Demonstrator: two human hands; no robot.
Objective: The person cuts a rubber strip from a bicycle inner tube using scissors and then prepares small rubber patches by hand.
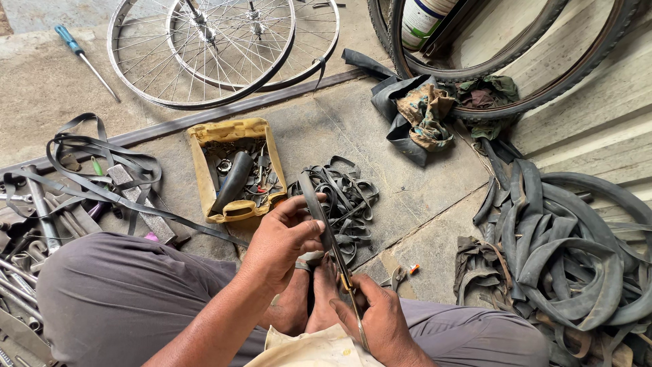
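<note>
Matt black rubber strip [314,197], shiny metal wheel rims [204,54], yellow plastic tray [201,170]

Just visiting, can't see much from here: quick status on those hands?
Left hand pinching black rubber strip. Right hand working scissors along it. Cut rubber pile just beyond; yellow parts tray alongside.

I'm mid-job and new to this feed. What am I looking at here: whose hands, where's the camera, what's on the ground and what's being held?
This is a single view from a camera worn on a person's head, looking down at their own lap and bare hands as they sit on a concrete floor. The left hand pinches a black rubber strip. The right hand holds scissors against that strip. Ahead lie a pile of rubber strips, a yellow tray of small parts, two bicycle wheel rims and a blue-handled screwdriver. Old inner tubes are heaped at the right, metal tools at the left.
</note>
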